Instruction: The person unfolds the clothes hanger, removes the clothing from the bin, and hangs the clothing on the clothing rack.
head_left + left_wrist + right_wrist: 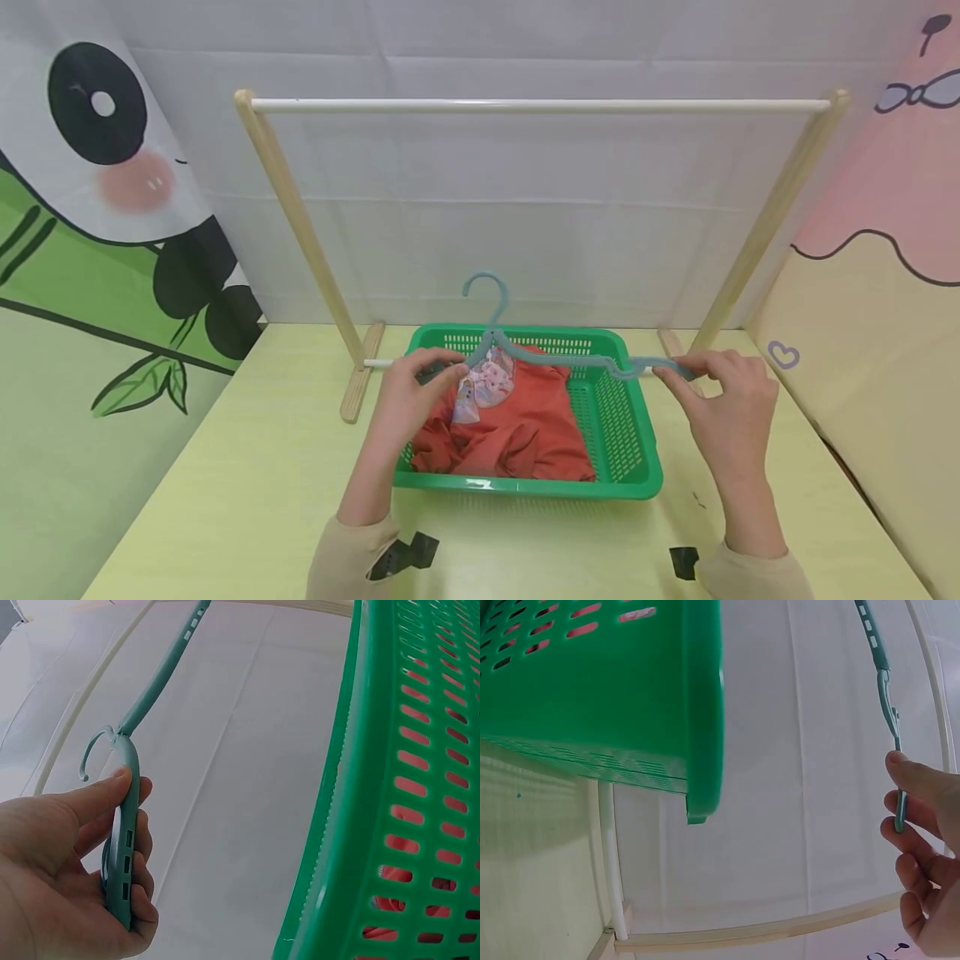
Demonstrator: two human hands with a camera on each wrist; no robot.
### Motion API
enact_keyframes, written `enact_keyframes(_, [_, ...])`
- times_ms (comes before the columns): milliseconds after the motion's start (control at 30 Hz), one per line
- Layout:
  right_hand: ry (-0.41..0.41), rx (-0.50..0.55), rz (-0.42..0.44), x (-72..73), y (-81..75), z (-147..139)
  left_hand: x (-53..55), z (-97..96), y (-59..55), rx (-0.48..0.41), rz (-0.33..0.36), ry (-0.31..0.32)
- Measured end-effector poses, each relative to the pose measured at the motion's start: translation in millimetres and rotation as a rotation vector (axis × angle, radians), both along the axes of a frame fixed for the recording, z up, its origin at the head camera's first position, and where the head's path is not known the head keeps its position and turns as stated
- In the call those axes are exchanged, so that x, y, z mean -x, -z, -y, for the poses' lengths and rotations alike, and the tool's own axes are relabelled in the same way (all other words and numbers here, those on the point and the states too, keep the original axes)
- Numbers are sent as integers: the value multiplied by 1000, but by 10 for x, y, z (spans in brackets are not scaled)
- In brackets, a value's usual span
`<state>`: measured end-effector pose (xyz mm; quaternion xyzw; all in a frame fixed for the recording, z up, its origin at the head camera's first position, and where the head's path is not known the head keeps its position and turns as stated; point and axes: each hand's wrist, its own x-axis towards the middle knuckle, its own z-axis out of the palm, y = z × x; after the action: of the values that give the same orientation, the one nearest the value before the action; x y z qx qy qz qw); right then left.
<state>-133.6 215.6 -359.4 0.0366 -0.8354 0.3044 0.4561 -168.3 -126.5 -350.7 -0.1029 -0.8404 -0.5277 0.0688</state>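
A blue-green plastic clothes hanger (555, 359) is held over the green basket (641, 467), its hook pointing up. My left hand (412, 387) grips one arm of the hanger near the neck; in the left wrist view the fingers of the left hand (82, 855) curl round that slotted arm. At the other end, my right hand (731, 400) pinches the tip between thumb and fingers, which the right wrist view shows with the right hand (930, 832) at its edge. Below lies a red garment (525, 417) with a light floral print, bunched in the basket.
Behind the basket stands a wooden rack with a white top rod (540, 106) and slanted posts (300, 217). All this is on a pale yellow table (247, 483). A white cloth backdrop (540, 167) hangs behind, with printed cartoon panels at both sides.
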Motion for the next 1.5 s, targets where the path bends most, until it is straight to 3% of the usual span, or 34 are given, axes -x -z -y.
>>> enact_keyframes(300, [7, -25, 178, -71, 77, -43, 15, 2, -17, 36, -11, 13])
enact_keyframes(467, [-75, -61, 274, -62, 99, -17, 12, 7, 3, 47, 21, 26])
enact_keyframes(667, [-247, -109, 203, 19, 146, 159, 12, -53, 44, 71, 38, 44])
enact_keyframes(800, [-302, -144, 143, 50, 171, 280, 10, -99, 65, 79, 27, 43])
enact_keyframes(1133, [-300, -16, 167, 23, 173, 428, -2, -137, 65, 79, 21, 52])
enact_keyframes(1333, [-305, -2, 113, 21, 163, 411, 23, -50, 38, 78, -20, 110])
enact_keyframes(1500, [-305, -8, 107, 14, 141, 383, 20, 22, -17, 137, -81, 132])
